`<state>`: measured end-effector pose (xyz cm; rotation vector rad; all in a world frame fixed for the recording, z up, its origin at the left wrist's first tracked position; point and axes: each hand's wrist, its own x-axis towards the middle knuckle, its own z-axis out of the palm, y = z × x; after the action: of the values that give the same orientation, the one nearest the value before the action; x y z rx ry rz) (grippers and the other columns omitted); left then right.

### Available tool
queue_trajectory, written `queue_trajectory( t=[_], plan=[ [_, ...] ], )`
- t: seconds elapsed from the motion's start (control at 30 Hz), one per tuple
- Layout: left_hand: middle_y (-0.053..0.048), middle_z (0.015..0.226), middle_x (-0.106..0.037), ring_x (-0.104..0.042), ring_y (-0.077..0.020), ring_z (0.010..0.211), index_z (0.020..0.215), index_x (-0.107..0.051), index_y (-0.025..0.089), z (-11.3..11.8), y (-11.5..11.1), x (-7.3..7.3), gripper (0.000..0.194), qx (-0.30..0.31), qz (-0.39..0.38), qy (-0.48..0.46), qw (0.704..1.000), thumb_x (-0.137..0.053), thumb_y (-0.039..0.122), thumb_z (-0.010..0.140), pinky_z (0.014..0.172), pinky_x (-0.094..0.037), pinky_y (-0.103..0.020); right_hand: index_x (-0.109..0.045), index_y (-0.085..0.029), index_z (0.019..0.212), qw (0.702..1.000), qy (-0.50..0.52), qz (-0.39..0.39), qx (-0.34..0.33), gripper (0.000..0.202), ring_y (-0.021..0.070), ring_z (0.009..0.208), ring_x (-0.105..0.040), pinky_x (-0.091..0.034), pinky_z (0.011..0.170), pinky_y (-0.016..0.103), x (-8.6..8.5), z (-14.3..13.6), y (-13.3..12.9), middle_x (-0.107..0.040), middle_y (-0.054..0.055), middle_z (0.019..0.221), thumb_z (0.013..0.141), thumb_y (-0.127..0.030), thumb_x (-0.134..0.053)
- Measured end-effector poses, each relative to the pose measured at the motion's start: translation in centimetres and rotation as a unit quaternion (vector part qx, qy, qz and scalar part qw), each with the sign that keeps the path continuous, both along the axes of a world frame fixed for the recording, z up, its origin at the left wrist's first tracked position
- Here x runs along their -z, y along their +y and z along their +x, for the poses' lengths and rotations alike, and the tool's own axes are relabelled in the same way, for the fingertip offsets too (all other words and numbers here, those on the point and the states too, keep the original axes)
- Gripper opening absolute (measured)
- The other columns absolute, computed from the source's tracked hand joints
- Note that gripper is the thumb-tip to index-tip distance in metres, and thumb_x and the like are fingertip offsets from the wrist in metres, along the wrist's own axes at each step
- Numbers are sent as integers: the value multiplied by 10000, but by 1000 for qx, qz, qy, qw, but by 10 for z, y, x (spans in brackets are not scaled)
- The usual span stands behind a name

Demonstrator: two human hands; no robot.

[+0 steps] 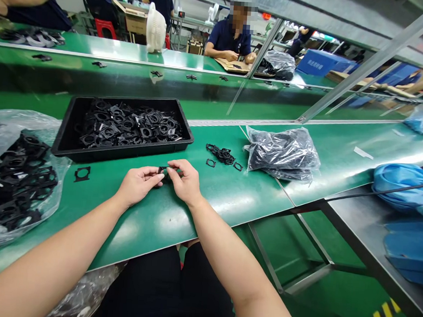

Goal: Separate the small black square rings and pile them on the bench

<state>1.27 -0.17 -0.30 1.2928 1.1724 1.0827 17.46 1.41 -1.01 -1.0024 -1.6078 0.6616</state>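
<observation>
Between my two hands, just above the green table point(149, 226), is a small black plastic part point(163, 170), mostly covered by fingers. My left hand point(139, 185) pinches it from the left, and my right hand point(185, 180) grips it from the right. Behind them a black tray point(125, 153) holds a heap of black frame-shaped parts point(127, 123). One square black frame with a round hole point(82, 173) lies flat to the left. Thin black rings point(223, 154) form a small pile to the right of my hands.
An open clear bag point(54, 200) of black parts stands at the left. A filled clear plastic bag point(284, 151) lies at right. Beyond the tray runs a green conveyor point(173, 86) with spaced black parts. A co-worker point(229, 39) sits across it. A metal post point(366, 63) slants at right.
</observation>
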Motion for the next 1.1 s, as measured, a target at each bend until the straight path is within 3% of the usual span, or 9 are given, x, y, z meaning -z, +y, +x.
queue_trajectory(
  t=[0.17, 0.5, 0.67, 0.8, 0.9, 1.1],
  plan=[
    [-53, 776, -702, -634, -157, 624, 992, -707, 139, -2, 2, 2, 414, -9, 34, 55, 998, -701, 441, 709, 650, -547, -320, -691, -233, 901, 995, -58, 78, -22, 111, 150, 908, -624, -516, 827, 290, -6, 1, -3, -672, 46, 954, 855, -236, -590],
    [-54, 755, -685, -631, -165, 609, 949, -709, 133, -1, 0, 5, 386, -25, 71, 74, 994, -687, 437, 711, 624, -538, -315, -654, -221, 816, 992, -84, 88, -36, 113, 140, 834, -614, -501, 791, 269, -6, 1, -3, -663, 33, 854, 873, -248, -561],
    [-52, 825, -685, -628, -172, 730, 933, -720, 188, -3, -3, 3, 260, -32, 210, 207, 955, -602, 371, 790, 699, -511, -293, -600, -205, 777, 993, -80, 77, -45, 108, 142, 812, -583, -482, 763, 271, -9, 2, -5, -624, 30, 812, 862, -243, -545],
    [-47, 889, -707, -638, -181, 810, 942, -726, 214, -3, -5, -3, 238, -16, 262, 256, 931, -570, 330, 805, 773, -500, -293, -555, -195, 757, 998, -47, 15, -39, 119, 119, 684, -539, -457, 617, 244, -8, 1, -7, -579, 12, 769, 841, -279, -555],
    [-46, 863, -702, -640, -178, 781, 928, -723, 208, -3, -5, -2, 236, -11, 241, 247, 939, -576, 340, 799, 743, -503, -286, -549, -194, 753, 998, -43, 8, -38, 124, 113, 655, -522, -444, 591, 240, -8, 1, -8, -571, 7, 755, 838, -283, -559],
    [-45, 798, -662, -614, -151, 641, 949, -704, 176, -5, -1, 8, 273, -6, 172, 186, 967, -584, 371, 800, 638, -502, -278, -585, -212, 800, 992, -68, 83, -70, 99, 147, 830, -572, -475, 755, 278, -8, 1, -6, -611, 31, 818, 873, -216, -519]
  ],
)
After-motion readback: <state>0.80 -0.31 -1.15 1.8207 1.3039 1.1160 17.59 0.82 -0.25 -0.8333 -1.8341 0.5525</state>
